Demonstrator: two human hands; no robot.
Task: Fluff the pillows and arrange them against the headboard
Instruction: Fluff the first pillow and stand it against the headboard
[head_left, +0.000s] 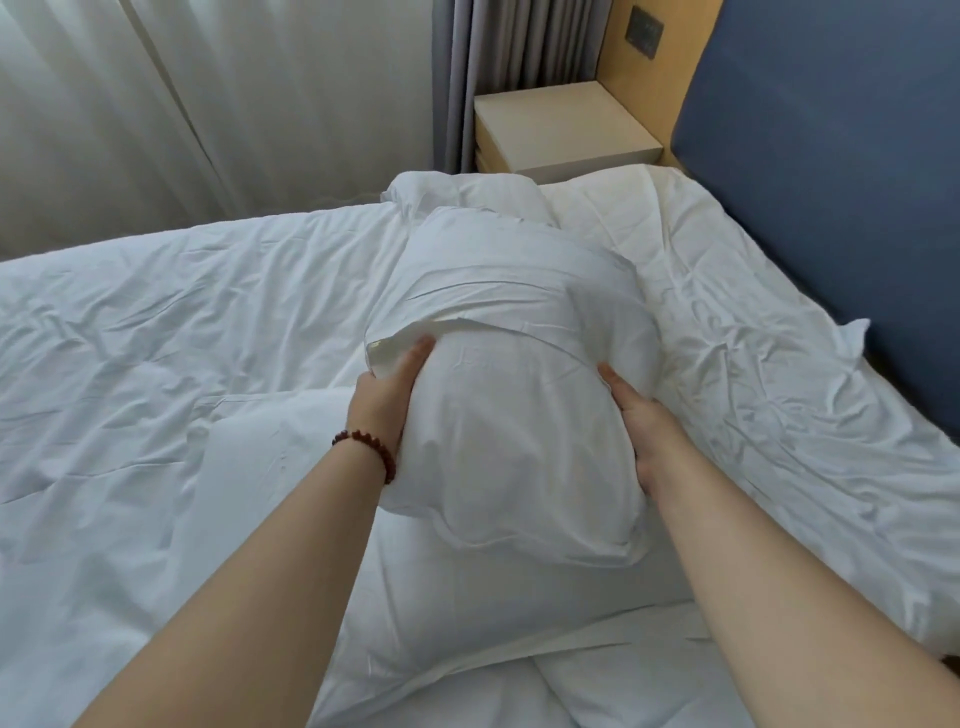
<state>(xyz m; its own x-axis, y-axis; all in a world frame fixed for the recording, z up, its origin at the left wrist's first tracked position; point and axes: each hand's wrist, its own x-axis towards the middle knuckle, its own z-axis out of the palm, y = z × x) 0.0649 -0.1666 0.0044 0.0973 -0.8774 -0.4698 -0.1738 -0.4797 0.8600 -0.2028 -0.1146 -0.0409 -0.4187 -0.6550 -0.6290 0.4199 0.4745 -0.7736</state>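
A plump white pillow (511, 374) is held up over the bed between both hands. My left hand (387, 387) presses flat against its left side, partly under a loose flap of the pillowcase. My right hand (641, 415) presses flat against its right side, fingers straight. A second white pillow (467, 597) lies on the bed beneath it, near me. The blue padded headboard (831, 182) stands along the right, apart from both pillows.
A rumpled white duvet (156, 338) covers the bed to the left; a wrinkled white sheet (753, 374) lies bare by the headboard. A cream nightstand (561, 130) sits at the far corner, with curtains (208, 104) behind.
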